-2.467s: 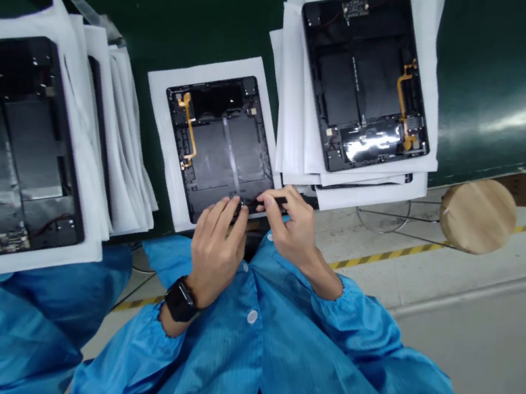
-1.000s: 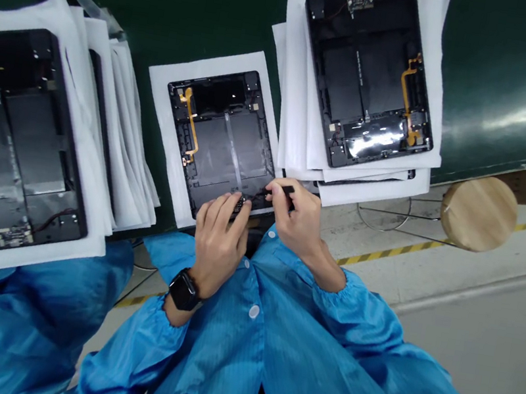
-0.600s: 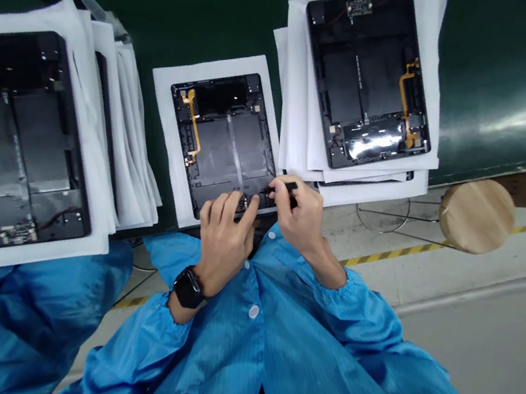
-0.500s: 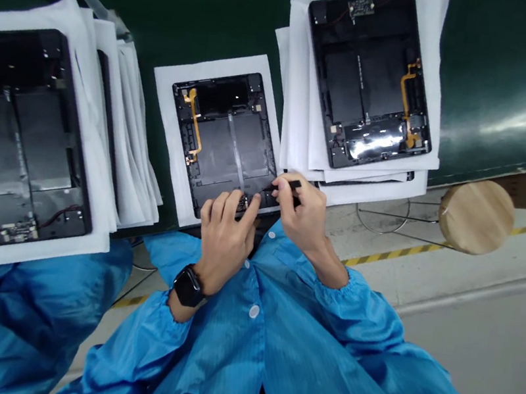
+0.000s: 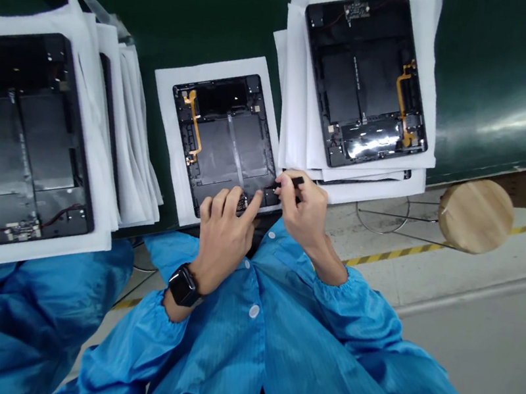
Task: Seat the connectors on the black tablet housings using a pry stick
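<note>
Okay, your left fingers [image 5: 232,201] spread over a tablet housing [image 5: 209,155], right fingers [image 5: 288,196] pinching a black tool [image 5: 298,181]; green counter [image 5: 247,8] at twelve o'clock, wooden stool [image 5: 477,214] three.

Black tablet shell [image 5: 260,133] at centre frame, an orange ribbon cable [image 5: 195,125] bright down its left side and a silvery strip [image 5: 235,148] through its dark grey middle, all on a white sheet [image 5: 175,143] over deep green table [image 5: 213,9]! Blue coat [image 5: 220,343] below, white buttons [image 5: 253,311], black watch [image 5: 183,285]; and at right, a tan wood-grained stool [image 5: 476,215] with yellow-and-black striped tape [image 5: 396,253] crossing pale grey floor [image 5: 474,310]!
</note>
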Demonstrator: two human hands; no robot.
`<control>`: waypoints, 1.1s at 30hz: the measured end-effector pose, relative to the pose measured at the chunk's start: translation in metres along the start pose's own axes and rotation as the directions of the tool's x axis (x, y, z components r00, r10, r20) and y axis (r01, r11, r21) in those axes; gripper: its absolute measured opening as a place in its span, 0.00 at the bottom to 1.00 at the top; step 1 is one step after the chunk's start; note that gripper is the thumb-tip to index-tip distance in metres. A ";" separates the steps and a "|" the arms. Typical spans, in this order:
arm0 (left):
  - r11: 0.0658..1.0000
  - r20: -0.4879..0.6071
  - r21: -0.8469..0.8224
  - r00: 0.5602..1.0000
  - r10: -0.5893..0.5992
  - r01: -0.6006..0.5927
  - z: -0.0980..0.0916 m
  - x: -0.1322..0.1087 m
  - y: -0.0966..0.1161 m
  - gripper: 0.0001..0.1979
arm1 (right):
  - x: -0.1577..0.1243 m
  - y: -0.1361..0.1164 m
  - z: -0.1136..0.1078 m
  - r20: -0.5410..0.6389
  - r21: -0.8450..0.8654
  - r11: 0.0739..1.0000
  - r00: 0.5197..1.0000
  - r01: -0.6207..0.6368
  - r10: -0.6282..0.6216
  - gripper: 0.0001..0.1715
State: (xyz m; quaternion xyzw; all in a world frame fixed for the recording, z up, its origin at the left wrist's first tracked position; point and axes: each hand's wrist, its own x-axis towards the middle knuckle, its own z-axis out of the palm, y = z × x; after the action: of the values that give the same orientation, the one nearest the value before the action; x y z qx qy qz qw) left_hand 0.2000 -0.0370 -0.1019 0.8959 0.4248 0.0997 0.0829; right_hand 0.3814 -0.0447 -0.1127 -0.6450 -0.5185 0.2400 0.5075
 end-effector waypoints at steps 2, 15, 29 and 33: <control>1.000 0.015 0.020 1.000 0.010 -0.010 -0.003 0.002 0.000 0.26 | 0.000 0.000 -0.001 0.000 0.039 0.999 1.000 -0.009 0.009 0.10; 0.997 0.037 0.068 0.999 0.031 -0.034 -0.008 0.003 -0.002 0.24 | 0.000 -0.004 0.000 0.026 0.041 0.998 0.998 -0.051 0.050 0.13; 1.000 0.068 0.018 0.998 0.005 -0.006 -0.007 0.002 -0.003 0.26 | 0.002 -0.004 0.000 0.009 0.030 0.998 0.999 -0.048 0.048 0.13; 1.000 0.061 0.028 0.998 0.008 -0.009 -0.007 0.002 -0.002 0.26 | 0.003 -0.004 -0.001 0.018 0.060 0.995 0.997 -0.077 0.076 0.14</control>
State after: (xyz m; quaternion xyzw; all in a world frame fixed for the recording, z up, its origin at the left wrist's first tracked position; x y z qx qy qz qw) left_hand 0.1977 -0.0334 -0.0956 0.9015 0.4196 0.0667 0.0827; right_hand 0.3815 -0.0429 -0.1086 -0.6468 -0.4897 0.2801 0.5132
